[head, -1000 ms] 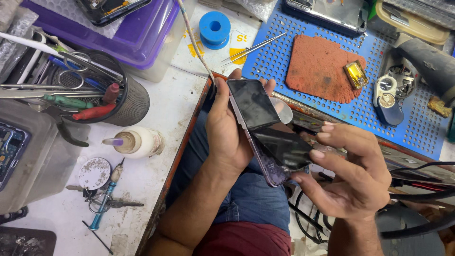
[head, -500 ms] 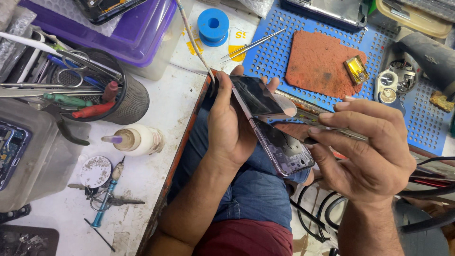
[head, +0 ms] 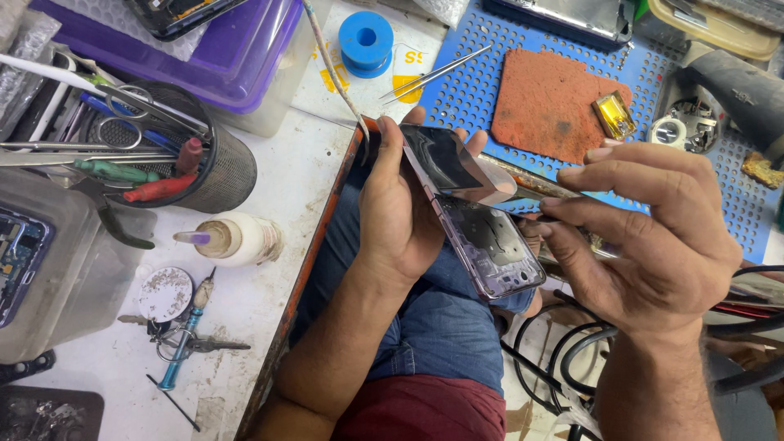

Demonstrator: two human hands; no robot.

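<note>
I am cradling the opened purple smartphone with its bare metal frame (head: pixel 490 245) in my left hand (head: pixel 400 212), fingers clamped round its edge, holding it clear of the surface over my lap so the inside is facing me. Its long axis is slanting from upper left, near the surface's orange front edge, down to lower right. My right hand (head: pixel 653 237) is pinching together on the thin metal tool (head: pixel 523 173), steadying it against the lifting glossy black back panel (head: pixel 449 159).

left hand (head: pixel 404 216) hides phone (head: pixel 482 224) edge | purple tray (head: pixel 220 49) cut off at top
</note>
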